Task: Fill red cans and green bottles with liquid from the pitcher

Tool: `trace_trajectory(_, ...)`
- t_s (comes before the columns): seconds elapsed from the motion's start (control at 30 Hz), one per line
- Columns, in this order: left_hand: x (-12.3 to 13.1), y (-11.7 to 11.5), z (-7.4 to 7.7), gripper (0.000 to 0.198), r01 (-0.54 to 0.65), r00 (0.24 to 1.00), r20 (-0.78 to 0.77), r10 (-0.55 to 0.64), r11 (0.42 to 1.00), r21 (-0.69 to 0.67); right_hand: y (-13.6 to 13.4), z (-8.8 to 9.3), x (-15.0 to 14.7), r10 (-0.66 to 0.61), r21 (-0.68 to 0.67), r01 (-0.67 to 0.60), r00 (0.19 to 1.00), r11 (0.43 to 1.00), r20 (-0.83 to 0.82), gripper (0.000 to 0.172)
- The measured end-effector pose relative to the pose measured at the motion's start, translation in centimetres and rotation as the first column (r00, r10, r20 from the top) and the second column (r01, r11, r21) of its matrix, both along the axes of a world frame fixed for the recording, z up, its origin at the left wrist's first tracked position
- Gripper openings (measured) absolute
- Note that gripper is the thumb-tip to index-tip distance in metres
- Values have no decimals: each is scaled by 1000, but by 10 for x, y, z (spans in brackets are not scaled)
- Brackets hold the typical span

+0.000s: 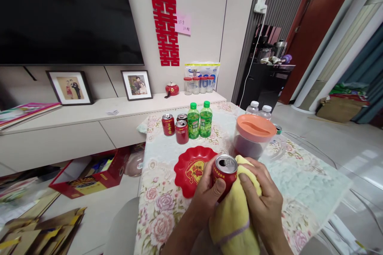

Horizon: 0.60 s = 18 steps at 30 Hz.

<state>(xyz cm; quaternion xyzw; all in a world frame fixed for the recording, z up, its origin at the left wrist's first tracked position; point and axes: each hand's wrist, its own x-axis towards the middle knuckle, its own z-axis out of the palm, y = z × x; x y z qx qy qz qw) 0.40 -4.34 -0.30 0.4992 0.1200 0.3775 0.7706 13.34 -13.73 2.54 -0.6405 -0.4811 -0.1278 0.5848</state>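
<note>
While the left hand is clamping its fingers round the opened can and the right hand round the yellow cloth, overtilting could be causing a spill.

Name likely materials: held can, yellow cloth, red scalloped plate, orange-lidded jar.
Held can: metal, probably aluminium; bare silvery top, red printed sides.
Yellow cloth: matte textile, perhaps microfibre; soft folds.
Red scalloped plate: likely plastic, slight sheen; wavy, moulded-looking edge.
Orange-lidded jar: see-through body, glass or plastic unclear; lid evenly coloured, likely plastic.
</note>
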Motion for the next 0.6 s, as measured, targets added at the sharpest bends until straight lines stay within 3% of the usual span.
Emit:
trace_trajectory(0.17, -1, -2, 6, 72, -92, 995, -30, 90, 994, -57, -2, 4, -14, 28, 27, -34, 981, 999, 192, 21)
trace_trajectory(0.33, -2, -7, 17, 69, -81, 997, 0, 81, 991, -105, -3, 2, -16, 79, 73, -97, 972, 993, 224, 24)
trace_trajectory(0.4, -1, -9, 18, 70, -57, 998, 34, 62, 991, -124, -1, 1, -14, 54, 80, -63, 992, 995, 112, 18)
trace_trajectory(0.47, 0, -10, 18, 71, -18, 997, 69, 28, 989, -144, 1, 2, -12, 30, 75, -22, 993, 997, -110, 17)
trace_trajectory(0.53, 0, -10, 18, 73, 14, 996, 85, -2, 991, -136, 4, 6, -11, 47, 45, -32, 930, 998, -365, 27)
trace_trajectory(0.6, 0, -9, 16, 75, 19, 996, 85, -11, 995, -100, 7, 11, -8, 95, 2, -114, 815, 993, -572, 38)
